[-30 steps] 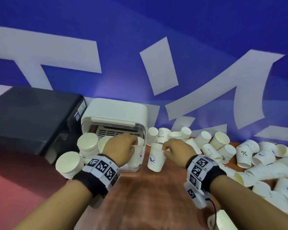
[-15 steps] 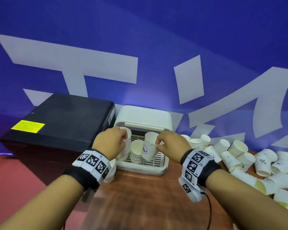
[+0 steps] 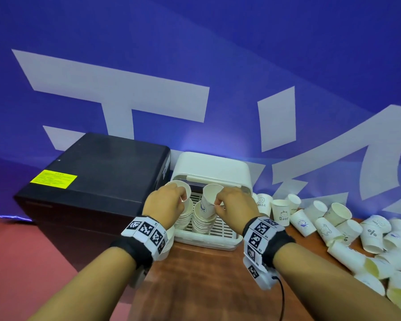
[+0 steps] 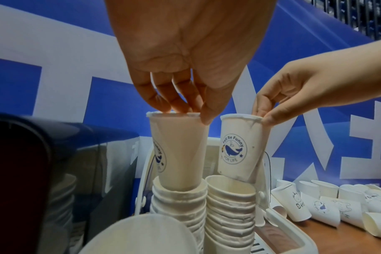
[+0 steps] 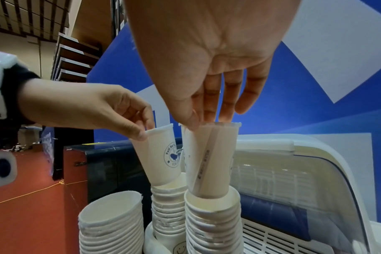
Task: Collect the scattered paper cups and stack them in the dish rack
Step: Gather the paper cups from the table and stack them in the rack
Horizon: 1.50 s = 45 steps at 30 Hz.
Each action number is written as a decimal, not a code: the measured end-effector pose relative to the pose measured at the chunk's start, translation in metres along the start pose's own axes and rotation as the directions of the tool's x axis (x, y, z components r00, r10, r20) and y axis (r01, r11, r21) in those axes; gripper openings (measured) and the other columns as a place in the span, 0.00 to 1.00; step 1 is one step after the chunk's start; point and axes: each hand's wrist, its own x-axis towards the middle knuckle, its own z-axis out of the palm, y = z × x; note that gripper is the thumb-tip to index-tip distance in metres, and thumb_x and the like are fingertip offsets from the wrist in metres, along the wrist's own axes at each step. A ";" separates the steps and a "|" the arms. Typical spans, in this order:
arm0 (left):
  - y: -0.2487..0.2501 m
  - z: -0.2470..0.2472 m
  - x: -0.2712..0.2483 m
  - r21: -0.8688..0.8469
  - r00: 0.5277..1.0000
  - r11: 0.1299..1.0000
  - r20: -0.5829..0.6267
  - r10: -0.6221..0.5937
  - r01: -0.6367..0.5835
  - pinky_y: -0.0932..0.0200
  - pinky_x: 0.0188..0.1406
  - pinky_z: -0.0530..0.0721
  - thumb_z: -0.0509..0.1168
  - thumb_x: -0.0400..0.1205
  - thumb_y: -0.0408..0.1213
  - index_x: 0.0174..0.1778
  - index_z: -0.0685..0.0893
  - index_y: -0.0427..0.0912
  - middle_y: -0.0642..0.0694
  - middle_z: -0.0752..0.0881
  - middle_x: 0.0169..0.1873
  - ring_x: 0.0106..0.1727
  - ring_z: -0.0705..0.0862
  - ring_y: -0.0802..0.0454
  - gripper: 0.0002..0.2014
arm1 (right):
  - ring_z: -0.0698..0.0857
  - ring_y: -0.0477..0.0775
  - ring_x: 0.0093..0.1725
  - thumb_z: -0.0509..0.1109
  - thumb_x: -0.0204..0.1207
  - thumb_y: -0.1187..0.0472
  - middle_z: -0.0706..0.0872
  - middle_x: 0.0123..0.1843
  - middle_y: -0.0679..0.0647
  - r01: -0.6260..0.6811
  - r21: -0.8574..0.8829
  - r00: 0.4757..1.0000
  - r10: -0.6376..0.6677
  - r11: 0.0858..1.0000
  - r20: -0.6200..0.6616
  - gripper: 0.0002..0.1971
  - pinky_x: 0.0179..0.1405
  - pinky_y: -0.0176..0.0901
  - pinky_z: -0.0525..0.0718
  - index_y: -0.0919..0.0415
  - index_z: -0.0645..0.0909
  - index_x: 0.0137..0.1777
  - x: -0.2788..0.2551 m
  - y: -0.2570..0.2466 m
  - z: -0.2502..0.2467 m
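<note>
A: What are the hands doing over the dish rack [image 3: 208, 239]?

B: Each one pinches a paper cup by the rim, thumb outside and fingers inside. The left hand [image 3: 166, 203] holds the left cup [image 4: 179, 151], whose base sits inside the top of the left stack [image 4: 178, 204] standing in the rack.

A: And the right?

B: The right hand [image 3: 233, 207] holds the right cup [image 4: 239, 147], the one printed with a whale badge. It is tilted, and its base is just at the mouth of the right stack [image 4: 230, 206], beside the left stack in the rack. From the left wrist view the base looks barely above the stack's rim; from the right wrist view it seems to dip in, so I cannot tell which.

A: Anything else near the rack?

B: A third stack [image 5: 110, 221] stands just outside the rack's left edge, by the left wrist. A black box [image 3: 97, 181] sits left of the rack, touching or nearly so. Right of the rack, loose cups [image 3: 333, 228] lie on the wooden table [image 3: 195, 286], some upright, many on their sides. A blue banner [image 3: 218, 66] with white shapes hangs behind the rack.
</note>
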 end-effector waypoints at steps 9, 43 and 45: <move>0.001 0.012 0.005 0.012 0.999 1.000 0.042 0.017 -0.017 0.60 0.50 0.78 0.60 0.83 0.38 0.57 0.82 0.49 0.50 0.86 0.52 0.51 0.84 0.51 0.10 | 0.79 0.55 0.59 0.61 0.80 0.57 0.85 0.57 0.51 0.002 -0.052 0.999 0.000 0.999 0.039 0.12 0.58 0.48 0.79 0.56 0.85 0.54 0.010 0.000 0.012; 0.100 0.067 0.019 -0.154 0.958 0.984 0.256 0.128 -0.091 0.58 0.50 0.79 0.59 0.81 0.41 0.58 0.82 0.51 0.53 0.85 0.53 0.56 0.82 0.51 0.12 | 0.83 0.53 0.48 0.63 0.77 0.55 0.85 0.47 0.48 -0.192 0.126 0.954 0.155 0.973 0.255 0.06 0.42 0.42 0.78 0.51 0.82 0.45 -0.041 0.119 0.029; 0.118 0.074 0.025 -0.175 0.951 0.976 0.256 0.171 -0.128 0.56 0.55 0.80 0.60 0.81 0.42 0.58 0.81 0.50 0.52 0.85 0.55 0.58 0.82 0.51 0.11 | 0.84 0.54 0.48 0.63 0.77 0.54 0.86 0.48 0.50 -0.222 0.123 0.945 0.182 0.967 0.271 0.07 0.44 0.43 0.80 0.52 0.82 0.47 -0.046 0.135 0.029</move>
